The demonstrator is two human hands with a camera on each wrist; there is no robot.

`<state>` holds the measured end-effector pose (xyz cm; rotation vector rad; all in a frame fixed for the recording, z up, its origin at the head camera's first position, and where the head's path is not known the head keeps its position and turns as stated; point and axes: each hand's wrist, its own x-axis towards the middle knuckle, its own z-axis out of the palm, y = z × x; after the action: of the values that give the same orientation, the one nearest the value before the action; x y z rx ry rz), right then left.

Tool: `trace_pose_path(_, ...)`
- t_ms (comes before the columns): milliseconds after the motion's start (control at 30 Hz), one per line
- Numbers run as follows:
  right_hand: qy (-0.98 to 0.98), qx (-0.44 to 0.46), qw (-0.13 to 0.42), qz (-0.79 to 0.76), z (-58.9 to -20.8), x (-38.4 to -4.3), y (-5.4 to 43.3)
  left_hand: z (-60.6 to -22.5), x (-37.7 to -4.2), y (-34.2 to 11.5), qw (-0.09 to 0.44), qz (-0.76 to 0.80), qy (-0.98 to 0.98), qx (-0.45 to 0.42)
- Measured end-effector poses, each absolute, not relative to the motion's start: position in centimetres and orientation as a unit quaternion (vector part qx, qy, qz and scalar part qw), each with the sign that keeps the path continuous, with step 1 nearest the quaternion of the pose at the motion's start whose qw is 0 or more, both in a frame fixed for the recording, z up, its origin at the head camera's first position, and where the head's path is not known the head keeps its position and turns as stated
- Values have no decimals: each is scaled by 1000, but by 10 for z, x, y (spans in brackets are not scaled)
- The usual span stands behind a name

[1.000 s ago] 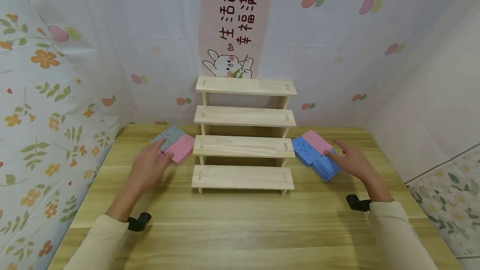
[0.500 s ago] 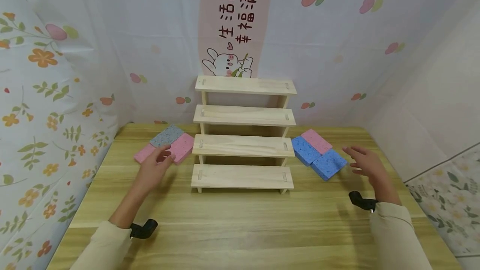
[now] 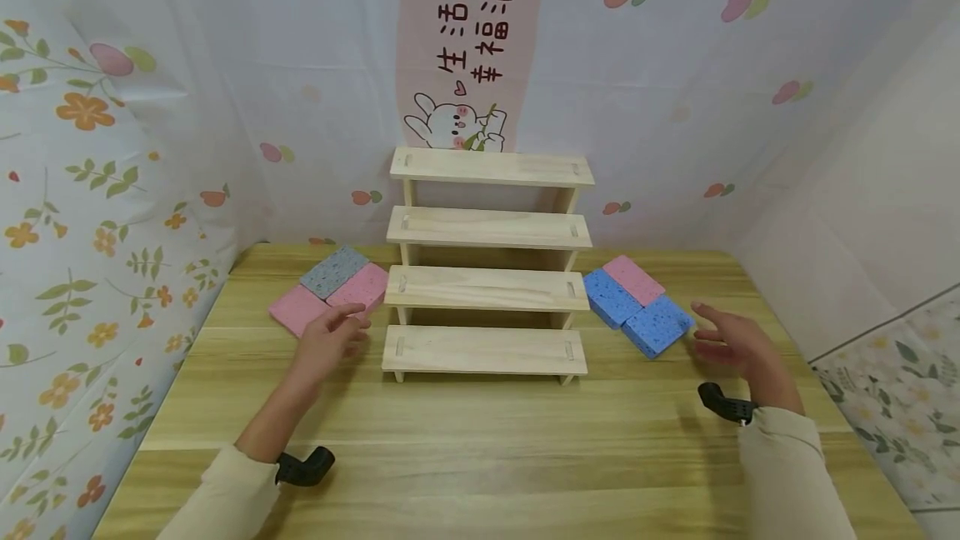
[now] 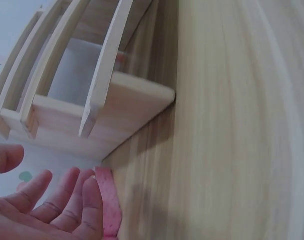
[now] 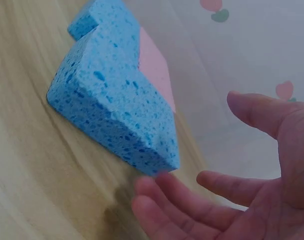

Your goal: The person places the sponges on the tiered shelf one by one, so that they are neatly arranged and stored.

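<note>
To the left of a stepped wooden shelf (image 3: 483,350) lie a grey sponge (image 3: 335,272) and two pink sponges (image 3: 298,308), side by side on the table. My left hand (image 3: 324,350) hovers just in front of them, fingers loosely bent and holding nothing; its wrist view shows part of a pink sponge (image 4: 110,202) behind the fingers. On the shelf's right, a pink sponge (image 3: 633,280) touches two speckled blue sponges (image 3: 658,327). My right hand (image 3: 744,348) is right of the nearer blue sponge (image 5: 117,100), fingers spread and holding nothing. Whether its fingertips touch that sponge, I cannot tell.
The shelf has several levels and stands at the back middle of the wooden table (image 3: 480,448). A printed cloth (image 3: 315,107) hangs behind the table and along its left. A pale wall (image 3: 862,215) rises on the right.
Both hands have drawn back from the sponges beneath them. The left hand has come nearer and to the right, while the right hand has shifted right. The sponges stay on the table.
</note>
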<state>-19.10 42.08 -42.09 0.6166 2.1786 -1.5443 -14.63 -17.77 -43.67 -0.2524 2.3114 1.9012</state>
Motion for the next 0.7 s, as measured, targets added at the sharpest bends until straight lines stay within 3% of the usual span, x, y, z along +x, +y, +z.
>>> trace_pose_path(333,762,218,221,-568,-432,-195,414,-448,-136,-168,119,689,707,-108)
trace_pose_path(700,796,186,216,-534,-451,-198,415,-457,-139,-159,118,689,707,-110)
